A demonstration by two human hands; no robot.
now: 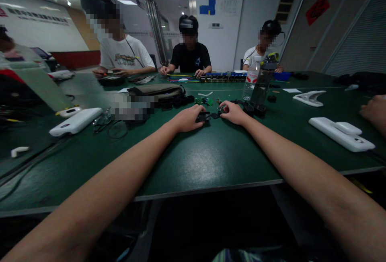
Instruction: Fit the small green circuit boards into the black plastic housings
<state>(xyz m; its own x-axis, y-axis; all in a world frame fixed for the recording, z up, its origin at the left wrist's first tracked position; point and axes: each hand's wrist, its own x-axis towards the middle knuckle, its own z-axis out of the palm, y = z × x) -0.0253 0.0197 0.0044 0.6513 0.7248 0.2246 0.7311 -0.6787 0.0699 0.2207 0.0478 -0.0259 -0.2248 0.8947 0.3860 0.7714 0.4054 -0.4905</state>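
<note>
My left hand [189, 118] is closed around a small black plastic case [204, 116], just above or on the green table. Opposite it, the fingers of my right hand [233, 112] pinch a small circuit board [222, 109], partly hidden by the fingertips. A flat black piece [214, 115] lies between the two hands. Several loose green circuit boards [205, 101] are heaped just beyond my left hand. Past my right hand sit more black plastic parts [255, 110], too small and dark to tell apart.
A clear water bottle [250, 85] and a dark bottle [263, 83] stand behind my right hand. White power banks [76, 122] lie on the table [208, 157] at both sides. A grey-brown bag [157, 91] lies at the back left. Several people sit around; another person's hand [374, 111] shows at right.
</note>
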